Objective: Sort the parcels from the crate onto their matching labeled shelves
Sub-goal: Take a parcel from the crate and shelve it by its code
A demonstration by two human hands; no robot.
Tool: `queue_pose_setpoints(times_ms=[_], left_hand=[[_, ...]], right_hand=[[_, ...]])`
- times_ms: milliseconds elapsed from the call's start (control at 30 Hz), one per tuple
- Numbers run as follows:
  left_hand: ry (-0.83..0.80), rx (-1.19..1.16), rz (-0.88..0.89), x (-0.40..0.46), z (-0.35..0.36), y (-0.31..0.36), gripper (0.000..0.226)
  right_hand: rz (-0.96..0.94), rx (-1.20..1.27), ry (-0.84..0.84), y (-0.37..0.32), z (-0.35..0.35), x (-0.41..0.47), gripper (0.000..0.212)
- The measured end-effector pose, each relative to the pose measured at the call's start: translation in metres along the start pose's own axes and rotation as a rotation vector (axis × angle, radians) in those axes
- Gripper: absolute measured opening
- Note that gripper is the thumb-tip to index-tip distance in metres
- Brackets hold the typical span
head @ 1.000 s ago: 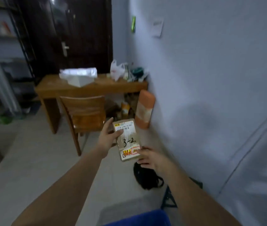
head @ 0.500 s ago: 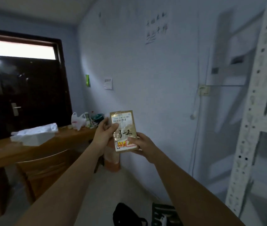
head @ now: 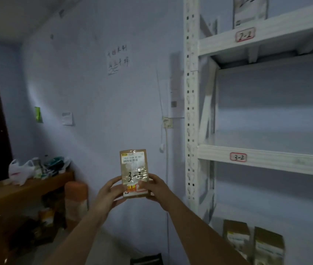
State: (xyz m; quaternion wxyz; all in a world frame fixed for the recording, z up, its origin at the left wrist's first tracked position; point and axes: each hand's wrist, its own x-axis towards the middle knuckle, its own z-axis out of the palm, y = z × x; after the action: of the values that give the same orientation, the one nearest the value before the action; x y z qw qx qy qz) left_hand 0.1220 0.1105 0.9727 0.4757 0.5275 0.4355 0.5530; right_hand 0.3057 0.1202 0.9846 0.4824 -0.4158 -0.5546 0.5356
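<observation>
Parcel (head: 134, 172) upright | left hand (head: 108, 194), right hand (head: 156, 189) grasp lower edges | arms outstretched

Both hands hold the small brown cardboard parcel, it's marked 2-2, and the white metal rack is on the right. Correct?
Not quite. In the head view the handwriting on the small brown cardboard parcel reads 3-2, not 2-2, matching the red-bordered 3-2 label on the white metal rack. The rest holds: left hand and right hand both hold it, rack on the right.
</observation>
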Motion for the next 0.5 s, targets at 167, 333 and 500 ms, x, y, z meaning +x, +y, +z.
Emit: queue_pose_setpoints(times_ms=[167, 333, 500], left_hand=[[-0.093, -0.011, 0.001, -0.009, 0.071, -0.008, 0.025], [-0.176, -0.023, -0.009, -0.014, 0.130, -0.012, 0.028], [-0.251, -0.042, -0.015, -0.019, 0.181, -0.007, 0.030]], right_hand=[[-0.048, 0.040, 0.090, -0.005, -0.064, -0.038, 0.045], [-0.077, 0.029, 0.187, -0.007, -0.116, -0.070, 0.050], [-0.083, 0.018, 0.287, -0.014, -0.159, -0.098, 0.057]])
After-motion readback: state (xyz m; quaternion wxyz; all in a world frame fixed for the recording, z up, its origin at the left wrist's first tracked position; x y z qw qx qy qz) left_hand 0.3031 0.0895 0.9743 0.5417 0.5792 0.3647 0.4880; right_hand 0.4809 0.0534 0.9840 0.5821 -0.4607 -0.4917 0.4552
